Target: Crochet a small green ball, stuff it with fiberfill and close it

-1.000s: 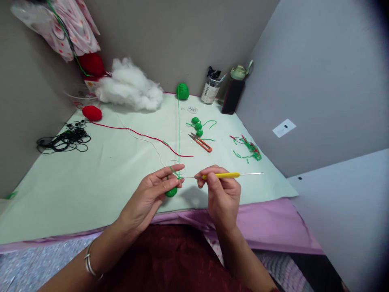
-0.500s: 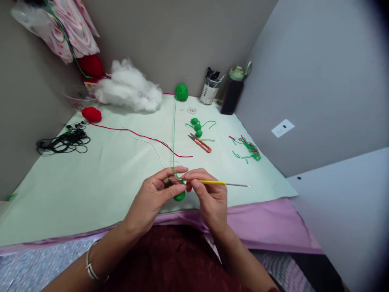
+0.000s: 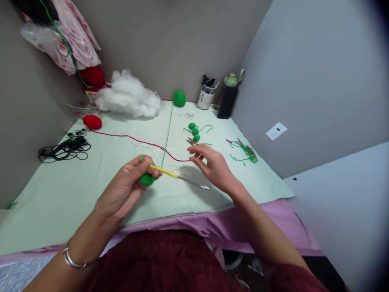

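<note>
My left hand [image 3: 127, 186] is closed on a small green crocheted piece [image 3: 147, 179] and also pinches the yellow-handled crochet hook [image 3: 176, 175], whose metal end sticks out to the right. A green strand [image 3: 167, 134] runs from the piece back to a green yarn ball [image 3: 179, 98] by the wall. My right hand [image 3: 212, 164] is open, fingers spread, empty, hovering just short of the orange-handled thread snips [image 3: 191, 141] and three small green crocheted balls [image 3: 194, 131].
Pale green mat [image 3: 91, 182] covers the table. White stuffing [image 3: 127, 96], red yarn [image 3: 92, 121] with a red strand, black cords [image 3: 65, 146] lie left. A jar [image 3: 205, 96] and dark bottle [image 3: 226, 99] stand at the back; yarn scraps [image 3: 244, 151] lie right.
My right hand let go of the crochet hook and moved forward towards the snips. My left hand now holds both the hook and the green piece and shifted left.
</note>
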`<action>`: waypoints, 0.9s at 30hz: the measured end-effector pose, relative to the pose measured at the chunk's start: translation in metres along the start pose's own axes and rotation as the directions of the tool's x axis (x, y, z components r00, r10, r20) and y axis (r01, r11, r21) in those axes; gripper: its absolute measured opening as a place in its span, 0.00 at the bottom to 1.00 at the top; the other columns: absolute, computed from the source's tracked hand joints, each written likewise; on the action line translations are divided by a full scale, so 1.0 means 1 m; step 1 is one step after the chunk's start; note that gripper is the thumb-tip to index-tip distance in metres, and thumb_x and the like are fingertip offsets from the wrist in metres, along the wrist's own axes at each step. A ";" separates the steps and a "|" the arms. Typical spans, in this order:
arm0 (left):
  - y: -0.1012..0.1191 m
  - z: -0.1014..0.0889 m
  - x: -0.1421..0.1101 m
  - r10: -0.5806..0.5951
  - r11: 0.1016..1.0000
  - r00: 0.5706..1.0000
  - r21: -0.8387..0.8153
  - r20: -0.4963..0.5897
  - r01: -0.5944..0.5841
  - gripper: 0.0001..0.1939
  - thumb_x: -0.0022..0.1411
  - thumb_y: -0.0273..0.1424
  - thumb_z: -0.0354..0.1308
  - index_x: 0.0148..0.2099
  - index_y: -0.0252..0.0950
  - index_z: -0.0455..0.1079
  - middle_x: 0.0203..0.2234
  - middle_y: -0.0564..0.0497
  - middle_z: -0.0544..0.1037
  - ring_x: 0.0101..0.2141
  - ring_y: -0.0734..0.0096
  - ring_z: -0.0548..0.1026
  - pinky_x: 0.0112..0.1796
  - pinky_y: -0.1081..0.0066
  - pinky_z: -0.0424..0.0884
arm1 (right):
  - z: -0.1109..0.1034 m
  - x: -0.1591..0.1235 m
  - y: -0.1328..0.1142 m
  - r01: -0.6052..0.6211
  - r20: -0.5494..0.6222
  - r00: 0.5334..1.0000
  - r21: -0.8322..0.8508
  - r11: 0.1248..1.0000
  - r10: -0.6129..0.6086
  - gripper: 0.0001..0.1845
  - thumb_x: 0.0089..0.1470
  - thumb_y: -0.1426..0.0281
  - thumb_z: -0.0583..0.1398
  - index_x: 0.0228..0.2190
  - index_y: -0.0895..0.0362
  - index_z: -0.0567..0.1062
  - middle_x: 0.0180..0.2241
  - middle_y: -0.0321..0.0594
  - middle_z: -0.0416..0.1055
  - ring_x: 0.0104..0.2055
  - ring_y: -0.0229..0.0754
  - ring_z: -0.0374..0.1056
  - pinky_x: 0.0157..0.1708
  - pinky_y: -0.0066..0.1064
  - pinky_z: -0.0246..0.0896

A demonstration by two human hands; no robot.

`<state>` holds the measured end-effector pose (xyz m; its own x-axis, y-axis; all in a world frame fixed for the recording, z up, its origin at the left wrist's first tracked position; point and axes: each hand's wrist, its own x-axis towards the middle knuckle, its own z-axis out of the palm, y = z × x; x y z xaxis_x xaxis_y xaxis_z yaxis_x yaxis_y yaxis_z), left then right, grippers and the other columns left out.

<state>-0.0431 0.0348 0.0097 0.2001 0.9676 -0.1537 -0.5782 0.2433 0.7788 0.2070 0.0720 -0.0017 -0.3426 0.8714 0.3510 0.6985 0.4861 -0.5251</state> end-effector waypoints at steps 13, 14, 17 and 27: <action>0.022 -0.011 0.003 0.125 0.900 0.991 -0.416 -0.047 -0.133 0.08 0.64 0.20 0.68 0.36 0.33 0.73 0.24 0.57 0.75 0.26 0.77 0.78 0.37 0.71 0.84 | 0.008 0.051 0.054 -0.176 0.130 0.951 -0.523 0.834 0.282 0.19 0.72 0.74 0.45 0.49 0.62 0.74 0.49 0.58 0.76 0.47 0.53 0.71 0.42 0.39 0.60; 0.022 -0.010 0.004 0.123 0.899 0.991 -0.417 -0.055 -0.135 0.07 0.66 0.20 0.66 0.36 0.33 0.72 0.24 0.57 0.75 0.26 0.77 0.78 0.37 0.71 0.84 | 0.005 0.050 0.048 -0.164 0.132 0.956 -0.504 0.848 0.263 0.19 0.73 0.72 0.45 0.49 0.60 0.74 0.49 0.54 0.77 0.46 0.51 0.72 0.42 0.37 0.59; 0.023 -0.009 0.004 0.115 0.900 0.991 -0.415 -0.068 -0.132 0.07 0.68 0.20 0.62 0.36 0.34 0.72 0.24 0.57 0.74 0.26 0.77 0.78 0.36 0.71 0.84 | 0.003 0.046 0.026 -0.082 0.157 0.974 -0.432 0.898 0.165 0.18 0.75 0.61 0.48 0.49 0.54 0.75 0.47 0.44 0.78 0.46 0.45 0.73 0.42 0.33 0.59; 0.021 -0.004 0.005 0.098 0.906 0.991 -0.405 -0.088 -0.125 0.09 0.68 0.19 0.61 0.35 0.35 0.70 0.23 0.57 0.74 0.25 0.77 0.77 0.35 0.72 0.83 | 0.030 0.047 -0.025 0.378 0.076 0.923 -0.350 0.857 -0.376 0.19 0.68 0.53 0.57 0.38 0.55 0.78 0.34 0.44 0.74 0.37 0.46 0.66 0.35 0.38 0.53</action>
<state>-0.0574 0.0452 0.0226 0.0725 0.9889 -0.1295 -0.8690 0.1263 0.4784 0.1552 0.1025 0.0046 -0.6272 0.6266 0.4626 0.6888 0.7235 -0.0462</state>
